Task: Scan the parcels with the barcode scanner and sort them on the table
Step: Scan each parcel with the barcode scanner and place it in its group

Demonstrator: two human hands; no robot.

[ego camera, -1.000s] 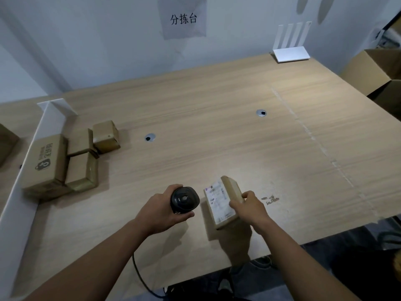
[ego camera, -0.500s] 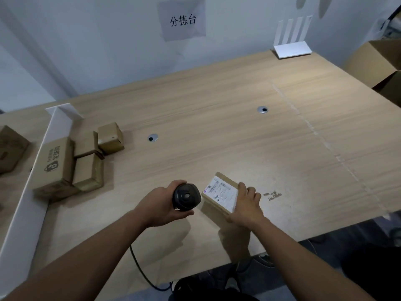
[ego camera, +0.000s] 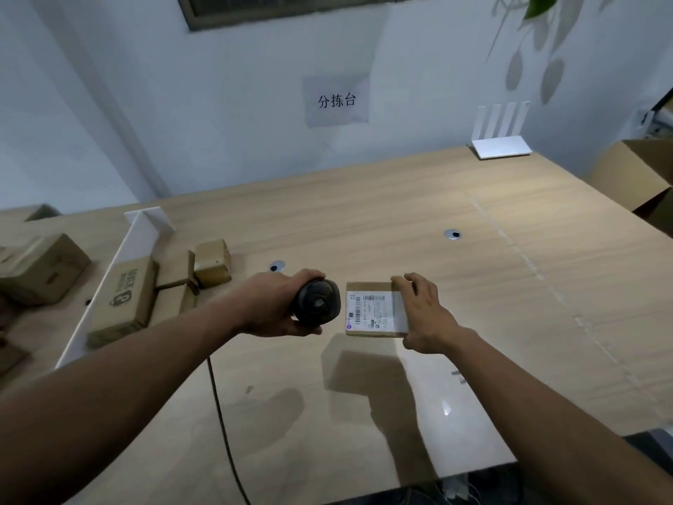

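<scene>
Bench: your wood bench (ego camera: 418, 198), near edge under your forearms, pale wall behind.
Left grip: your left hand (ego camera: 271, 304) wrapped round the barcode scanner (ego camera: 317, 303), cable (ego camera: 222, 428) trailing to the near edge.
Right grip: your right hand (ego camera: 424, 317) pinches the parcel (ego camera: 373, 309), label up, lifted off the bench just beside the scanner.
Left side: white divider (ego camera: 105, 286), sorted boxes (ego camera: 129, 297) against it.
Open room: bare wood to your right and ahead.
Far: router (ego camera: 500, 145) at the wall, cardboard carton (ego camera: 633, 176) off the right edge.
</scene>
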